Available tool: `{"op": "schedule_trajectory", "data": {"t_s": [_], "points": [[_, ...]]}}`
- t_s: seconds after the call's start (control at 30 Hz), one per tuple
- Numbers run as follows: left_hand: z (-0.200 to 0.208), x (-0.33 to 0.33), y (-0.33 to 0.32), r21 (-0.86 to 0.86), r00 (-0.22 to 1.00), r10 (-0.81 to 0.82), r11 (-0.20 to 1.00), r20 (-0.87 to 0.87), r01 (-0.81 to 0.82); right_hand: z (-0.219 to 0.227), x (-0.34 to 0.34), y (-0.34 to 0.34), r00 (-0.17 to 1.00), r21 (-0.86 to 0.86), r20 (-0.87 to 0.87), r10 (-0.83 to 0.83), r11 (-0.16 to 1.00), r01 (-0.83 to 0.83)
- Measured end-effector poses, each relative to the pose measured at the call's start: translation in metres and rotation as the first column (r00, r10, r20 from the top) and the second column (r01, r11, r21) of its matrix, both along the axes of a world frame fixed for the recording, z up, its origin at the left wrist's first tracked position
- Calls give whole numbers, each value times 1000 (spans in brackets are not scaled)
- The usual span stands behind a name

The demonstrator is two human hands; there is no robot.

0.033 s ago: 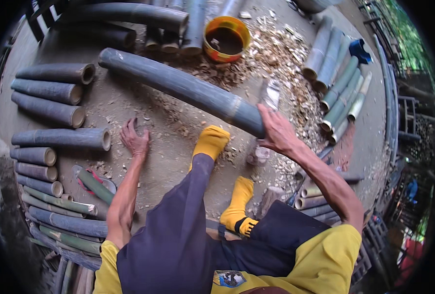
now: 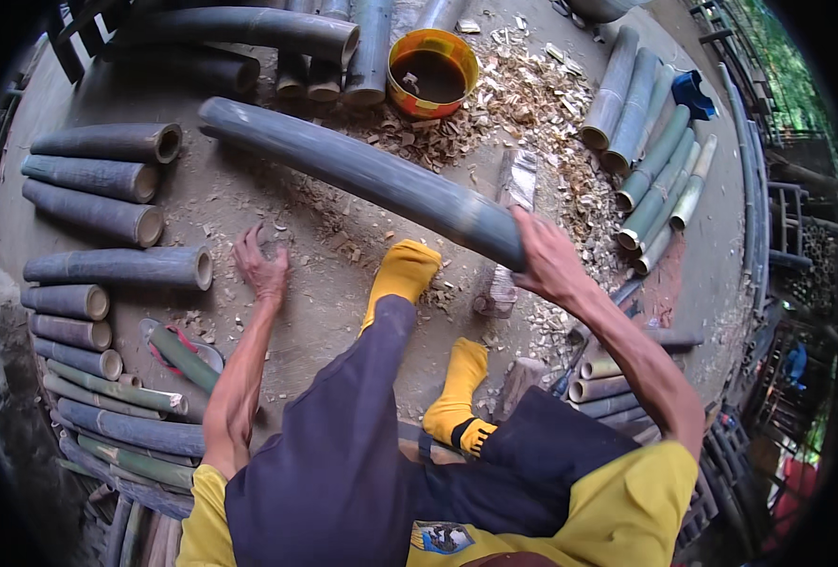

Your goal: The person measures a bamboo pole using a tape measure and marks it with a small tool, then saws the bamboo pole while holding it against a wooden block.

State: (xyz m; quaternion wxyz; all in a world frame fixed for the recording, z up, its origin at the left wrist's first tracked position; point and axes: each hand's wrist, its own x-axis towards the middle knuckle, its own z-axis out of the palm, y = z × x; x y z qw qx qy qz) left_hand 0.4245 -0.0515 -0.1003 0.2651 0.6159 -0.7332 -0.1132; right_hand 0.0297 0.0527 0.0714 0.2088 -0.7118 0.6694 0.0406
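Observation:
My right hand [image 2: 544,261] is closed around the near end of a long dark bamboo pole [image 2: 362,170], which slants away to the upper left above the ground. My left hand [image 2: 260,265] rests on the dirt floor with its fingers spread and holds nothing. My two feet in yellow socks [image 2: 405,272] [image 2: 455,402] lie between the hands. A wooden chopping block [image 2: 500,283] stands just under the held end of the pole.
Cut bamboo lengths lie in rows at the left [image 2: 107,213], along the back [image 2: 249,28] and at the right [image 2: 646,161]. An orange bucket [image 2: 433,71] stands at the back beside a heap of wood shavings [image 2: 532,104]. Thinner green pieces [image 2: 183,357] lie near my left arm.

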Motion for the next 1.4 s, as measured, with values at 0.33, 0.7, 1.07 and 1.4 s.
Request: {"op": "schedule_trajectory", "data": {"t_s": [0.33,0.7,1.07,1.4], "points": [[73,-250,-4,156,477,-810,549,340,821,-30,-100,121,950,-105,-272,-156,986,132],[83,-283,-41,553,325,-941,322,95,769,11,-82,149,964,-308,-238,-115,951,38],[84,-303,-36,449,313,-925,377,214,810,-102,25,157,579,-53,412,-703,616,786],[92,-234,-37,436,428,-863,505,268,745,-129,70,136,439,-72,420,-794,453,888]]}}
